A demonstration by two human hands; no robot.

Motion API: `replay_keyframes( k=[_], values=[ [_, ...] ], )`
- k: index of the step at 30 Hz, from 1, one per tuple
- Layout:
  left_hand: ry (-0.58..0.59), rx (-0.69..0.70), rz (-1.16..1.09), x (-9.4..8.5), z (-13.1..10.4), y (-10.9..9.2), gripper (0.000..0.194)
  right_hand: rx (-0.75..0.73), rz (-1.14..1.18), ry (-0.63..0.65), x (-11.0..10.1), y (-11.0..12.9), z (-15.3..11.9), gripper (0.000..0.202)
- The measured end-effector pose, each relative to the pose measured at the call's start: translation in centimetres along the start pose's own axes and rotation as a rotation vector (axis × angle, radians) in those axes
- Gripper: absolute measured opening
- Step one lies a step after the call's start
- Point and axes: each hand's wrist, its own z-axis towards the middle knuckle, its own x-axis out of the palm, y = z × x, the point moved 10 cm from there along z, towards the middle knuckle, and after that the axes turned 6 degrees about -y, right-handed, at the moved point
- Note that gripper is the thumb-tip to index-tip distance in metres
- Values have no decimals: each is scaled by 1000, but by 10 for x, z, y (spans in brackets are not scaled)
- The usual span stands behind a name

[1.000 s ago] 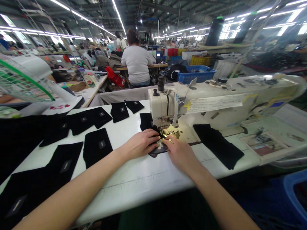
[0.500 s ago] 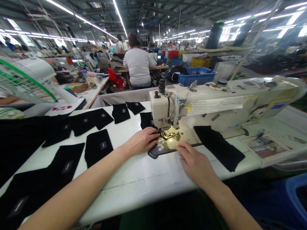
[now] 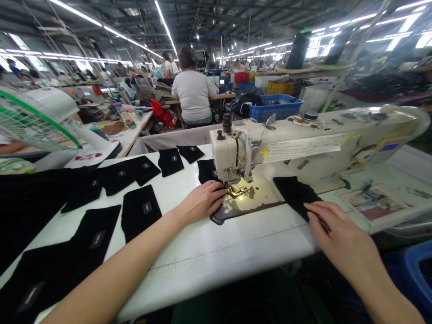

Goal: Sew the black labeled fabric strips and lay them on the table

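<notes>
My left hand [image 3: 204, 201] is at the needle area of the white sewing machine [image 3: 231, 155], its fingers together beside the metal presser foot [image 3: 238, 190]; whatever they pinch is too small to make out. My right hand [image 3: 332, 227] grips the near edge of a black cloth piece [image 3: 293, 191] that lies on the table right of the needle plate. Another black piece [image 3: 205, 170] with a small label lies behind my left hand, partly hidden by the machine head. More labelled black pieces [image 3: 141, 211] are spread over the left side of the white table [image 3: 202, 279].
A green and white fan [image 3: 40, 117] stands at the left. Behind the table a person in a white top [image 3: 195, 96] sits facing away, near a blue basket [image 3: 276, 107]. A tray of small items [image 3: 374, 204] is at the right, and a blue bin [image 3: 418, 270] stands lower right.
My right hand has moved right from the front of the needle plate to the black cloth and taken hold of its edge. My left hand has stayed by the presser foot.
</notes>
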Motion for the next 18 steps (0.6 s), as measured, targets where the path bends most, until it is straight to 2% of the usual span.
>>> replay_keyframes(
  k=[4,7,12,15,18],
  values=[
    [-7,-17,-7,-1,-2,-1,33,58,10,32,-5,-35,-9,30],
    [-9,-22,-18,-3,-2,-1,34,83,11,118,-4,-52,-21,35],
    [-26,-136,-60,0,8,19,32,-51,7,335,11,-42,-42,52],
    [-65,-236,27,4,14,37,28,-57,7,382,16,-42,-49,43],
    [-59,-232,72,9,11,41,35,-77,71,360,13,-41,-50,34]
  ],
)
